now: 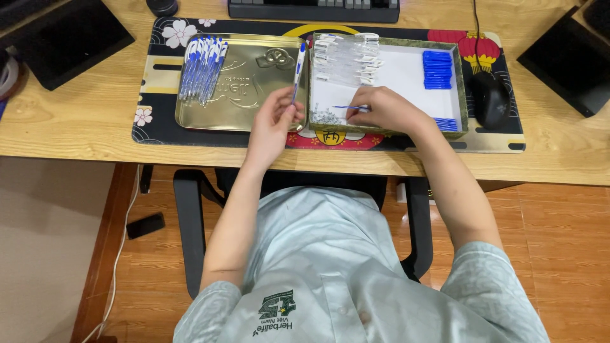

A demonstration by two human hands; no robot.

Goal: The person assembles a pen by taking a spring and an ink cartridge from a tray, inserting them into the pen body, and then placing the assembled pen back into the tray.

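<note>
My left hand (274, 122) holds a white and blue pen (298, 71) upright over the right edge of a gold metal tray (254, 101). Several finished blue and white pens (202, 68) lie in a bundle at that tray's left end. My right hand (386, 109) pinches a thin blue ink refill (348, 107) inside a green-rimmed box with a white floor (406, 76). The box also holds clear pen barrels (348, 58) at the back left, a stack of blue caps (437, 68) at the right, and a small pile of metal springs (326, 116) at the front left.
Tray and box rest on a black patterned desk mat (159, 121) on a wooden desk (76, 121). A black mouse (490, 98) sits right of the box. A keyboard (314, 9) lies at the back, dark monitor stands (67, 38) at both sides.
</note>
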